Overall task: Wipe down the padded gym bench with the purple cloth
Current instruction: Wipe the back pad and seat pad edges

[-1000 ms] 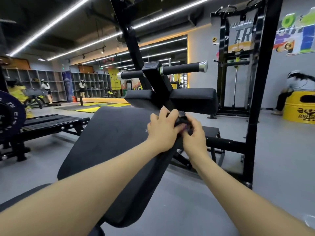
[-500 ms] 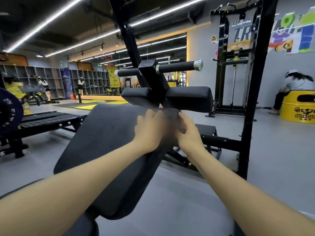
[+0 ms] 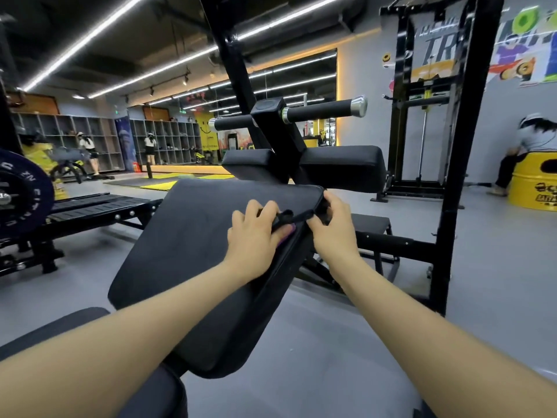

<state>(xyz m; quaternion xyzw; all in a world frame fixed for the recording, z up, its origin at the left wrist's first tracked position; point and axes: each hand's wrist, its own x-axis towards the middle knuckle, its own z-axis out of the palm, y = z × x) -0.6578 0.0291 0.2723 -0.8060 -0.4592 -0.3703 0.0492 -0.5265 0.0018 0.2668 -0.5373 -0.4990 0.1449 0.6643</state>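
Note:
A black padded gym bench back point(image 3: 187, 242) slopes up and away from me in the middle of the view. My left hand point(image 3: 253, 239) rests on its upper right part, fingers curled over a dark, bunched cloth point(image 3: 287, 235) of which only a small purple patch shows below the fingers. My right hand point(image 3: 333, 233) is just beyond the pad's right edge, with its fingers pinching the other end of the bunched cloth at that edge. Most of the cloth is hidden by my hands.
Above the bench stand two black cushions point(image 3: 343, 170) and a chrome-tipped handle bar point(image 3: 325, 108) on a black post. A black rack upright point(image 3: 461, 164) rises at right. A weight plate point(image 3: 21, 200) and low platform point(image 3: 99, 206) lie at left. A person point(image 3: 530, 143) sits on a yellow barrel point(image 3: 533, 188).
Both hands stay together at the pad's upper right edge. They have shifted slightly and the bunched cloth now lies flatter against the edge; the view has tilted a little.

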